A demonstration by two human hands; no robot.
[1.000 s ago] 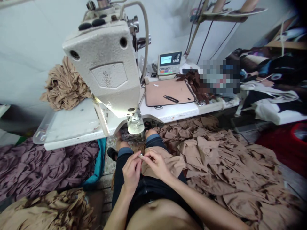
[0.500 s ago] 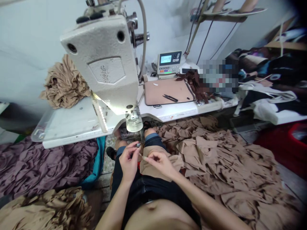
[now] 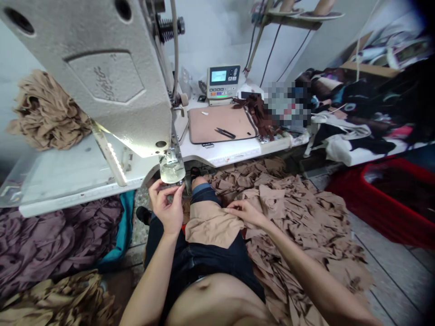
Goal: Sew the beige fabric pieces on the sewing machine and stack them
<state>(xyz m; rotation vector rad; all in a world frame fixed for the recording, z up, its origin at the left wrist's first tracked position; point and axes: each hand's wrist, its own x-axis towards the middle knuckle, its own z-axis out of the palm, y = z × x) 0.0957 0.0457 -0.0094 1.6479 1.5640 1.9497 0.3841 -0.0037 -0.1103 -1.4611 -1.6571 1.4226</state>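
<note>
Right hand (image 3: pixel 246 213) spread on tan fabric panel (image 3: pixel 212 224) across my lap (image 3: pixel 200 265), panel's long axis running left from it, L hand (image 3: pixel 165 206) farther off (pinched, can't tell on what).

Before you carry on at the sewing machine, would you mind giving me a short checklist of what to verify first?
1. Tan fabric piece on the lap: ok, the right hand rests on it.
2. Left hand clear of the needle area: not ok, it is raised right beside the clear plastic needle guard.
3. Anything pinched in the left hand: cannot tell from this view.
4. Needle threaded: cannot tell, it is not clearly visible behind the guard.
5. Control panel: ok, its screen is lit.
6. Thread snips: ok, they lie on the tan work mat.
</note>
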